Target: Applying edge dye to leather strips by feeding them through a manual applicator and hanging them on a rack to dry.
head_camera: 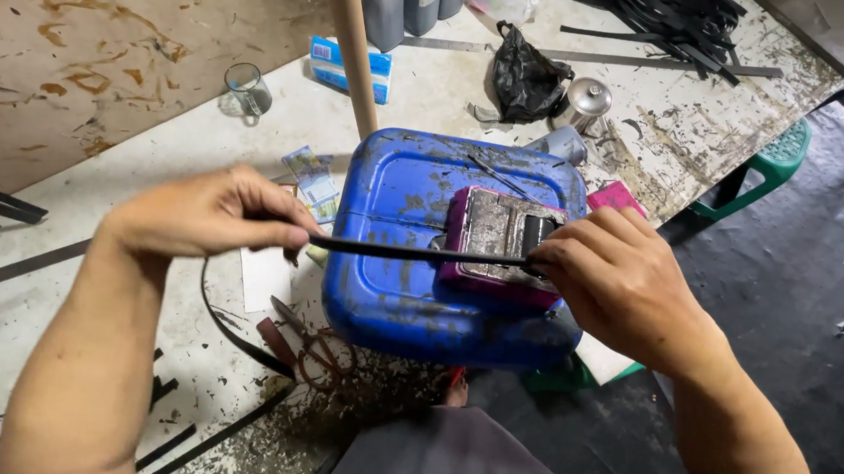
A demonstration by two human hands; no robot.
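Head view, step: I judge I'm mid-pass, drawing a black strip [411,251] flat across a worn block [502,235] with a magenta edge, which lies on a blue can [387,294] tipped on its side.
Left hand [213,213]: curled shut, fingers pinching the strip's left end; the slack drops below my wrist onto the table [61,239].
Right hand [619,278]: fingers bent and closed down, pressing the strip's right end against the block's front edge.
Strip: taut and level between both hands, touching block and can top.
Next move calls for: even tension and a steady press, I'd say, so the strip doesn't slide off the block.
Nearby: scissors [308,343] just beside the can; more strips [660,15] at the table's far end.
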